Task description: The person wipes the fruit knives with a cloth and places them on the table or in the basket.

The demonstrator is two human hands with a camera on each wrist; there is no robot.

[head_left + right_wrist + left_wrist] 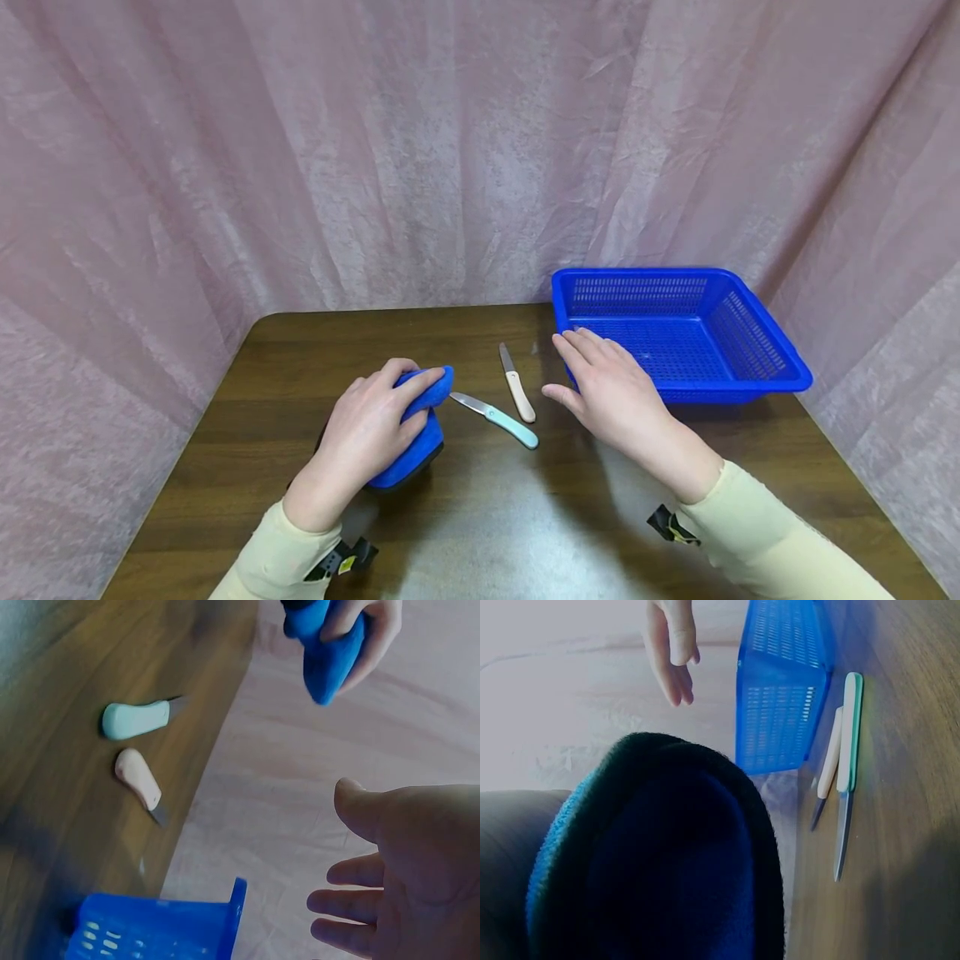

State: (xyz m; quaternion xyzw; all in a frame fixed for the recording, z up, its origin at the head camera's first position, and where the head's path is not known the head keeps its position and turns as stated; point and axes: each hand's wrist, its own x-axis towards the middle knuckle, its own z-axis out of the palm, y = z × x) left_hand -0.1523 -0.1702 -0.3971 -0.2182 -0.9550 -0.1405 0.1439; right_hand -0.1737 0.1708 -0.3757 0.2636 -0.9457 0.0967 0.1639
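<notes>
My left hand (371,421) grips a folded blue fuzzy cloth (411,462) with dark edging, fingers over its top. Up close in the left wrist view, the cloth (667,855) fills the lower left. Just right of it lies a small knife with a mint handle (510,427), its blade tip toward the cloth. A second knife with a cream handle (519,397) lies behind, blade pointing to the back. My right hand (611,387) holds nothing, its fingers extended and thumb apart, and overlaps the near left corner of the blue basket (738,393) in the head view.
The basket, with slotted walls, stands at the back right of the brown wooden table (480,533). Pink curtains (450,150) hang behind the table and at its sides.
</notes>
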